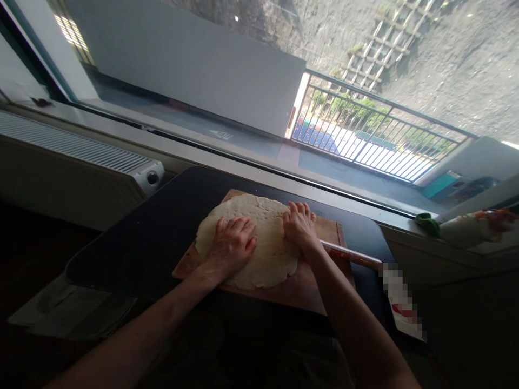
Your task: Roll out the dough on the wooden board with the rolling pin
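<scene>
Flattened dough [270,256] on a wooden board [298,294]: left hand [235,240], palm down, loosely spread, toward nine o'clock; right hand [300,222], slightly spread, at the two-o'clock edge.

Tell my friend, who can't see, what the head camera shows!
A person's left hand lies on flat dough, the right hand at the dough's edge. The dough lies on a wooden board, on a dark table by a window.

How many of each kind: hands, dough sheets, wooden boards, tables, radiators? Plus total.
Hands: 2 (left hand, right hand)
Dough sheet: 1
Wooden board: 1
Table: 1
Radiator: 1
Total: 6
</scene>
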`<state>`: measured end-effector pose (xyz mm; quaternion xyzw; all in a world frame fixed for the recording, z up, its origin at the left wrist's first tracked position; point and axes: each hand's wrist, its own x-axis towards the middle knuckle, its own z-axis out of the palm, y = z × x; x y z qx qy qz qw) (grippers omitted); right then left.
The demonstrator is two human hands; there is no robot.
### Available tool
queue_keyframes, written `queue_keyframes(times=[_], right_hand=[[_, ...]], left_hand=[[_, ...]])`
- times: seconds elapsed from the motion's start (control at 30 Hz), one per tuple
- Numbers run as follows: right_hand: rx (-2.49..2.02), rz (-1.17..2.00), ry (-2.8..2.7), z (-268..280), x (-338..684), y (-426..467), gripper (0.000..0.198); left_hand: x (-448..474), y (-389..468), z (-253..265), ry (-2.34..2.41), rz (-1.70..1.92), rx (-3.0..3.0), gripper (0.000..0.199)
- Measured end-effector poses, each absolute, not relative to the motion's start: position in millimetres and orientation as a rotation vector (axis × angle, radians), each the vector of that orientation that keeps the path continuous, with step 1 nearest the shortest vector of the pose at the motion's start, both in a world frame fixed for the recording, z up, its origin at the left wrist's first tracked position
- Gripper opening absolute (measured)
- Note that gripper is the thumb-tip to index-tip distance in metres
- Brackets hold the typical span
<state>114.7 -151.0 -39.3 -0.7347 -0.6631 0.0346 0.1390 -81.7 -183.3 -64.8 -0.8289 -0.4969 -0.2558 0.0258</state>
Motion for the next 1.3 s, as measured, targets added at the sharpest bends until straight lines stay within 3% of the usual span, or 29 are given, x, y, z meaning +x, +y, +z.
queue_keyframes(times=[0.1, 0.3, 0.53, 0.77, 0.97, 1.2, 1.3], right_hand=[[-2.202, 0.197, -1.872, -35.0, 114.5, -137.4, 0.05], [-1.985, 0.019, -2.064, -49.8, 102.7, -180.5, 0.048], [-2.214, 0.188, -1.805, -33.6, 128.7, -117.5, 0.049], [-1.932, 0.036, -1.999, -48.0, 115.6, -181.5, 0.052], [-2.124, 0.034, -1.794, -33.9, 131.4, -132.5, 0.051], [-1.92, 0.006, -2.007, -48.2, 113.2, -191.6, 0.047], [-1.995, 0.007, -1.946, -44.5, 121.0, -168.1, 0.046]], left_hand=[[-81.8, -183.4, -64.5, -1.544, -0.79, -2.558, 0.033], [-81.5, -182.5, -66.3, -1.53, -0.795, -2.557, 0.033], [-82.2, -183.0, -64.9, -1.538, -0.789, -2.556, 0.032], [-83.1, -183.7, -64.3, -1.534, -0.813, -2.574, 0.033], [-83.0, -183.6, -64.2, -1.542, -0.824, -2.578, 0.032], [-82.2, -184.2, -64.8, -1.543, -0.775, -2.576, 0.034], [-81.8, -184.8, -65.0, -1.542, -0.757, -2.577, 0.034]])
